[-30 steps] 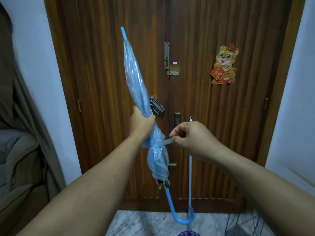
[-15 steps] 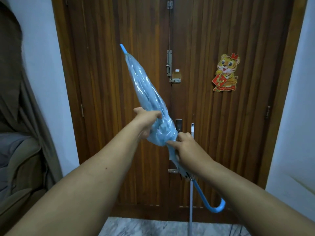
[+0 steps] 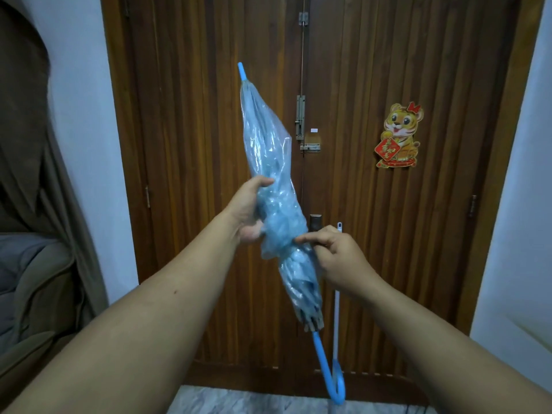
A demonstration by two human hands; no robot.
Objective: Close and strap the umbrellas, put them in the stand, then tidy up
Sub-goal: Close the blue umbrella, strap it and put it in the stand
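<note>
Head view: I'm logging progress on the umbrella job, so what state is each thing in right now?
Umbrella: closed, canopy bunched, tilted with tip up and hooked handle down.
Left hand: grips the canopy at mid-length.
Right hand: fingers curled at the canopy's cinched waist; strap itself not discernible.
Door: shut.
Bolt: position unclear.
White pole: upright before the door.

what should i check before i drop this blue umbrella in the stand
1. Canopy folded shut: ok, the blue umbrella is collapsed.
2. Firm hold: ok, the left hand grips the canopy.
3. Strap fastened: cannot tell, the right hand pinches at the cinched waist and covers it.
4. Folds neat: not ok, plastic bulges above the waist.
5. Hooked handle free: ok, nothing touches it.
6. Stand in reach: cannot tell, it is out of view.
</note>
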